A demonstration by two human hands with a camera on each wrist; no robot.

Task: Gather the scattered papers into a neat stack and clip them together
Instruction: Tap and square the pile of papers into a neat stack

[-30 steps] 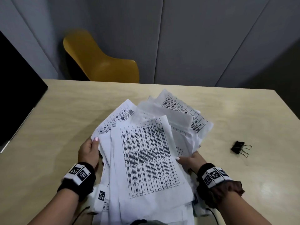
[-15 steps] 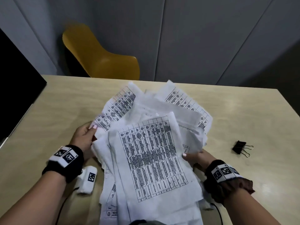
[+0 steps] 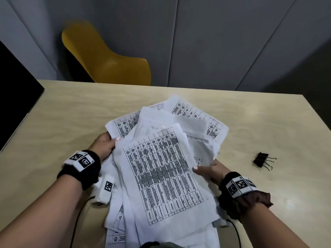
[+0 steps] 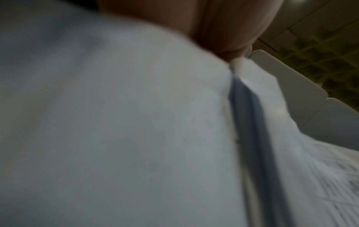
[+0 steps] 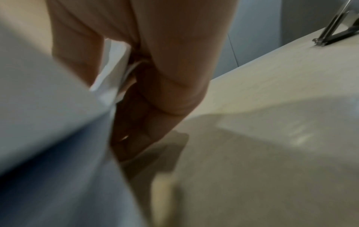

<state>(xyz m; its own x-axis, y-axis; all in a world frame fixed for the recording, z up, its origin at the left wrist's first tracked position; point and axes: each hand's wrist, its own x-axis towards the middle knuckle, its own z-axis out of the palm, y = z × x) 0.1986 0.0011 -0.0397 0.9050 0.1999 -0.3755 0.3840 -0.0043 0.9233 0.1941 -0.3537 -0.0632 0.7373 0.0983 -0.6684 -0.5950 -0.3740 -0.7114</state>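
A loose pile of white papers [image 3: 161, 176] printed with tables is held over the near middle of the table, sheets fanned at different angles. My left hand [image 3: 105, 145] grips the pile's left edge, thumb on top. My right hand [image 3: 207, 171] grips the right edge, thumb on the top sheet. The left wrist view shows blurred white papers [image 4: 136, 122] under my thumb [image 4: 223, 30]. In the right wrist view my fingers [image 5: 174, 69] curl round the sheet edges [image 5: 114, 79]. A black binder clip [image 3: 262, 160] lies on the table to the right, apart from the pile.
The pale wooden table [image 3: 71, 113] has a yellow chair [image 3: 105, 58] behind its far edge. A dark panel [image 3: 16, 90] stands at the left edge. Grey wall panels close off the back. A metal stand [image 5: 334, 27] shows at the table's far right in the right wrist view.
The pile has been shifted and turned a little, its far sheets drawn closer together. My left hand moved forward along the left edge; my right hand stays on the right edge.
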